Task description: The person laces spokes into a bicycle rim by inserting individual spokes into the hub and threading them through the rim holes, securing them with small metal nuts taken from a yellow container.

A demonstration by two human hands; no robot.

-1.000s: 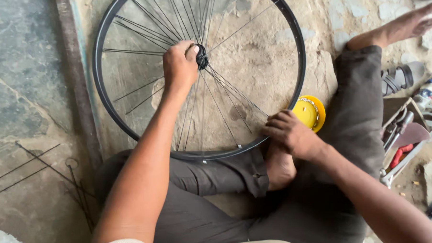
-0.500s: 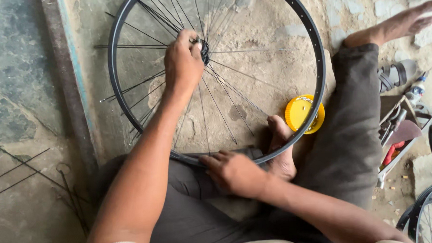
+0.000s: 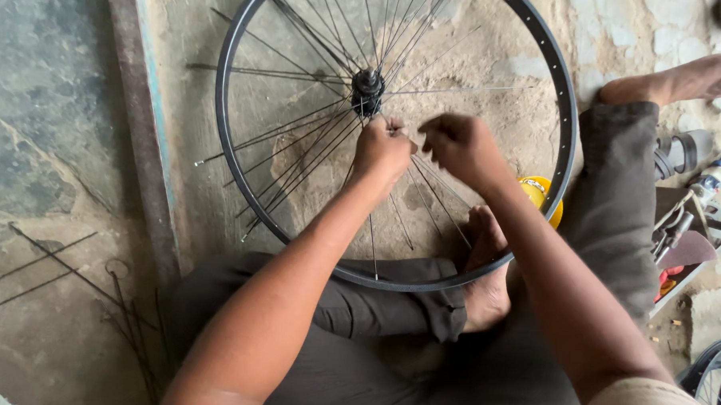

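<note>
Wheel: black rim (image 3: 245, 202) lies flat on the ground, its near arc resting across the person's crossed legs; hub (image 3: 367, 86) sits just beyond the fingertips.
Spokes: thin metal spokes (image 3: 294, 133) fan out from the hub; several on the left end short of the rim or poke past it, loose at their outer ends.
Left hand: left hand (image 3: 383, 150) is curled narrow, fingertips pinched on a spoke just below the hub.
Right hand: right hand (image 3: 462, 147) sits just beside the left, fingers bunched narrow; whether they grip a spoke cannot be told.
Held spoke: long axis runs from the hub toward the person, pointing at the near rim.
Cup: yellow cup (image 3: 546, 198) lies right of the right wrist, outside the rim and touching it.
Loose spokes: spare spokes (image 3: 51, 265) lie on the floor well left of the hands.
Tools: tray of tools (image 3: 686, 247) stands far right, past the knee.
</note>
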